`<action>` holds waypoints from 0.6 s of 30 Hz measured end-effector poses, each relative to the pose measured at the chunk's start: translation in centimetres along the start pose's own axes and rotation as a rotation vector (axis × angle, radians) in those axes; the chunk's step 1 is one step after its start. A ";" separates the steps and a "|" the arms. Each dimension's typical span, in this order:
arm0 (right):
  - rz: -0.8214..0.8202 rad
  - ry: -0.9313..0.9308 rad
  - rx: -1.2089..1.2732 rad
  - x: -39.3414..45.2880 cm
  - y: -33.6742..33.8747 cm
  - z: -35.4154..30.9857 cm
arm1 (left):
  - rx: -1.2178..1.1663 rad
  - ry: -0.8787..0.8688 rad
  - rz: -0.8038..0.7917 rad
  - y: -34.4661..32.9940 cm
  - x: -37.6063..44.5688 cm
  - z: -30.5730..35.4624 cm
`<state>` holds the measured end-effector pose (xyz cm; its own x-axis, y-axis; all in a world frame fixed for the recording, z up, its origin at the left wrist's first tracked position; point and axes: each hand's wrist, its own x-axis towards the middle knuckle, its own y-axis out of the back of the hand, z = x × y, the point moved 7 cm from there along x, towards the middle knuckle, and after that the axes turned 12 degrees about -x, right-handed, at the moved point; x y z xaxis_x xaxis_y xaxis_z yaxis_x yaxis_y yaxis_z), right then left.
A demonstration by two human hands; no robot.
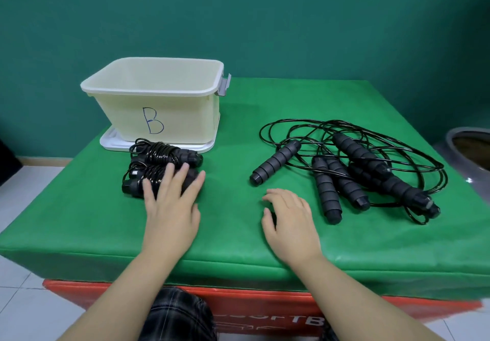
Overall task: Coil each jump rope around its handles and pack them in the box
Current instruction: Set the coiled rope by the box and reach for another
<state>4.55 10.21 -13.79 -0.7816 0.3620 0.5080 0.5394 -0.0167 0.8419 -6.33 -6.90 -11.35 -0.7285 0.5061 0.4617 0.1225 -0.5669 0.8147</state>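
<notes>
**Two ropes coiled, box empty**

Red base (265,306) shows partial lettering "TB". Left hand (171,208) lies flat, fingers straight, on the near coiled rope (138,179); its long axis runs left-right. Right hand (290,224) rests on the green cover (233,224), fingers loosely curled, holding nothing. Loose ropes (352,171) lie tangled just beyond it, handles pointing near-far. Second coiled rope (165,153) lies before the box (159,102), marked "B".

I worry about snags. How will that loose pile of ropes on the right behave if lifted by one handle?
The loose ropes look thin and floppy, so cords would probably trail. Their loops overlap, so neighbouring handles may drag along. The ribbed foam handle should grip well.
</notes>
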 end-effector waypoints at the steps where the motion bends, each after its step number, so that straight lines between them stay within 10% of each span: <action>1: 0.047 -0.018 0.029 -0.1 0.4 0.2 | -0.044 -0.017 0.001 -0.4 -0.3 1.2; 7: 0.305 -0.229 0.363 0.4 3.0 2.9 | -0.179 -0.127 -0.085 -3.7 -0.2 8.5; 18: 0.273 -0.088 0.023 5.3 9.0 9.9 | -0.256 0.007 -0.183 -7.8 2.5 8.8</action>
<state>8.39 21.22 -5.30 -0.5769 0.4261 0.6969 0.7339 -0.1042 0.6712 -3.18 4.53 -13.48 -0.7276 0.6106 0.3126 -0.1838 -0.6126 0.7688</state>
